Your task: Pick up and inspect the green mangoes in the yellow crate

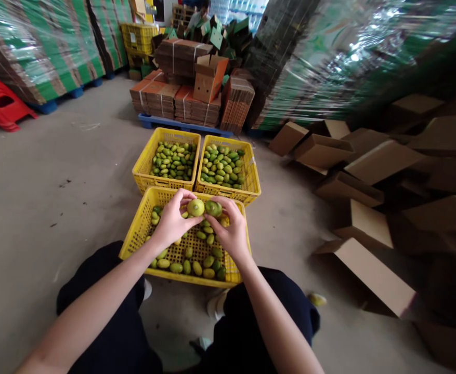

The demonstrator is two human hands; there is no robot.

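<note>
Above the front yellow crate, my left hand pinches a yellow-green lemon between thumb and fingers. Close beside it, my right hand grips a darker green lemon. Both fruits are held side by side with their ends towards me. Loose green and yellowish lemons lie in the front crate, mostly along its near side. My hands and forearms hide part of what is in it.
Behind stand a left crate and a right crate, both holding many lemons. Open cardboard boxes lie scattered at the right. Flattened cartons sit on a blue pallet. A red stool is at the left; one fruit lies on the floor.
</note>
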